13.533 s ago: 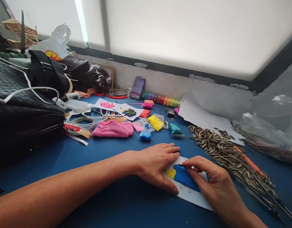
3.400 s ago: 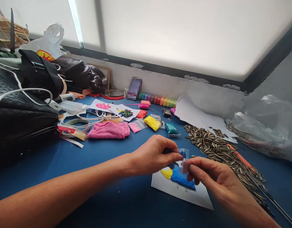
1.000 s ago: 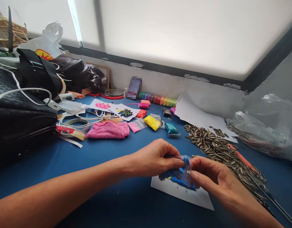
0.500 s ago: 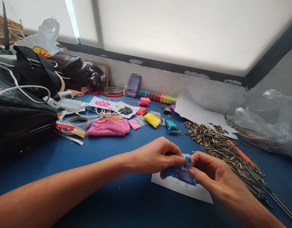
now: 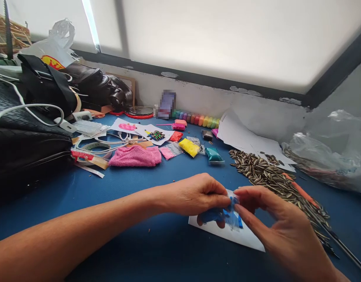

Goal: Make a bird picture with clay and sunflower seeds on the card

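Observation:
Between my two hands is a small clear plastic bag (image 5: 233, 220) with something bright blue inside, probably soft clay. My left hand (image 5: 206, 197) is closed around the bag's left side, its fingertips showing underneath. At the bag's upper edge, the thumb and forefinger of my right hand (image 5: 268, 219) pinch the plastic. Below both hands lies a sheet of white paper (image 5: 227, 235), partly covered by them. A blue piece also shows under the bag, close to the paper; whether it touches the paper I cannot tell.
A heap of striped sunflower seeds (image 5: 257, 170) spreads at the right, with an orange-handled tool (image 5: 300, 190) across it. Yellow (image 5: 189, 147) and teal (image 5: 214, 155) packets lie ahead, near a pink cloth (image 5: 135, 156). A black bag (image 5: 30, 145) stands left; white papers (image 5: 245, 133) lie behind.
My right hand has turned slightly and its fingers have shifted up along the bag's edge. The bag hangs a little more upright. My left hand keeps its grip.

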The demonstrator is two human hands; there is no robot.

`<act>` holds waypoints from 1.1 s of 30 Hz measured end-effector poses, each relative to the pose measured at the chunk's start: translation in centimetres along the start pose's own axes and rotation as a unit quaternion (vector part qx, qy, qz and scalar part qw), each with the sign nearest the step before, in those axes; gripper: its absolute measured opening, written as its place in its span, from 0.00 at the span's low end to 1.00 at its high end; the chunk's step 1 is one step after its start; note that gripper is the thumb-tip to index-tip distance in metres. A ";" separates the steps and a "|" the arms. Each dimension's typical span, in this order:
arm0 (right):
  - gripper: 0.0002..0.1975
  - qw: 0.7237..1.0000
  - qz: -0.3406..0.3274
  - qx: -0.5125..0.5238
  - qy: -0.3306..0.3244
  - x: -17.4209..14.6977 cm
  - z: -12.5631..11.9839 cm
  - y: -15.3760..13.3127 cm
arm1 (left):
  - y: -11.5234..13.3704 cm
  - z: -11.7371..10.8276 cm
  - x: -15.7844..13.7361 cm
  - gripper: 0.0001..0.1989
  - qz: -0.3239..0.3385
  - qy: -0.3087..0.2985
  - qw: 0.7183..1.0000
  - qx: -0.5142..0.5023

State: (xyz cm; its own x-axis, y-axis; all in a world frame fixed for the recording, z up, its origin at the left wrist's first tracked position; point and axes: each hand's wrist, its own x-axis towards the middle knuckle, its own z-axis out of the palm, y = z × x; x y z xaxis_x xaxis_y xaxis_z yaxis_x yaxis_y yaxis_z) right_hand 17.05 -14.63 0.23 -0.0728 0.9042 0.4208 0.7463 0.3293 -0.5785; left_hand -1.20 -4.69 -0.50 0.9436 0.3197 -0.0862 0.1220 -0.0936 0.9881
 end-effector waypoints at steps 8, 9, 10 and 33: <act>0.04 0.989 -0.118 -0.089 0.033 -0.2 -0.3 0.5 | 0.3 0.2 -0.1 0.17 -0.004 0.011 1.000 0.005; 0.04 0.986 -0.131 -0.096 0.035 -0.2 -0.3 0.5 | 0.2 0.2 -0.1 0.17 -0.002 0.015 1.000 0.005; 0.05 0.984 -0.141 -0.104 0.036 -0.3 -0.3 0.4 | 0.1 0.2 -0.1 0.17 0.002 0.017 1.000 0.005; 0.10 0.992 0.005 -0.127 0.029 -0.1 0.1 0.6 | -0.6 1.1 0.3 0.14 0.054 0.117 0.991 -0.031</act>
State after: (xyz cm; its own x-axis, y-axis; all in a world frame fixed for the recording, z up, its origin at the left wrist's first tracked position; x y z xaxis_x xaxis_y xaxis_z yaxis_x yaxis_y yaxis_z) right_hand 17.42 -14.50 -0.24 -0.0313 0.8877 0.4593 0.8896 0.2342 -0.3922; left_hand -0.63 -5.56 -1.23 0.8519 0.5218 0.0449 -0.0018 -0.0829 0.9966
